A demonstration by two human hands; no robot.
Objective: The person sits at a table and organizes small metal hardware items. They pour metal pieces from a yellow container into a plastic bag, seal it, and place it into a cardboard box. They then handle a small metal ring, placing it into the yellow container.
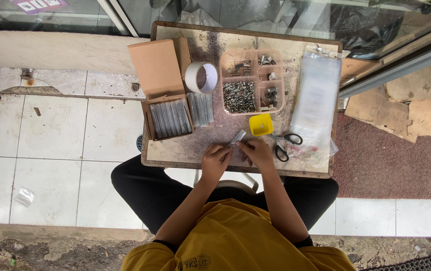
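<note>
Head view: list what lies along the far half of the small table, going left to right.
Open cardboard box → roll of white tape → pink tray of screws → stack of clear plastic bags.

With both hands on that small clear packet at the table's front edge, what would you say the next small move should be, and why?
Probably set the small clear packet into the open cardboard box. The left hand and right hand pinch it together above the table, and the box already holds a row of similar packets, with more lying beside it. Whether this packet is filled cannot be told.
</note>
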